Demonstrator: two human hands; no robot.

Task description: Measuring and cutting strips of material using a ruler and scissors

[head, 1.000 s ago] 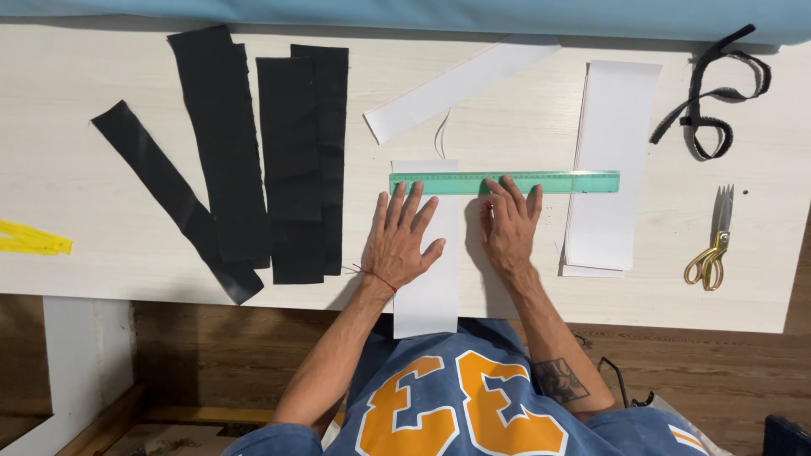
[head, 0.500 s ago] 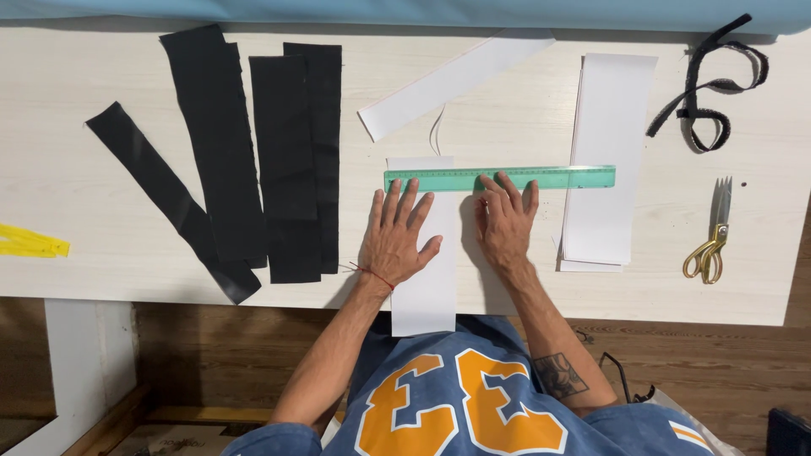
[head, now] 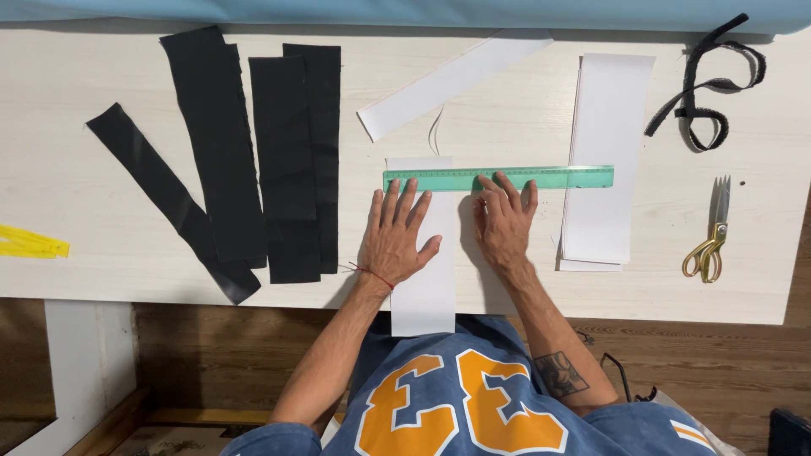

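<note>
Quick count of what's on the table. Black fabric strips: four, I think, with one long angled strip [head: 165, 198] on the left, one wide strip [head: 215, 143] next to it, and two upright strips [head: 283, 169] [head: 325, 127] that overlap, so the split between them is a bit hard to call. White paper strips: three spots, namely a slanted white strip [head: 452, 80], a white strip hanging off the near edge [head: 427, 287], and a white stack on the right [head: 604, 160] with at least two sheets in it. One translucent green plastic ruler [head: 498, 178]. One pair of gold-handled scissors [head: 711, 236]. One looped black elastic band [head: 705, 84]. One yellow tape-like piece [head: 29, 243] at the left edge. Two bare hands: left [head: 397, 236] and right [head: 504, 224].
</note>
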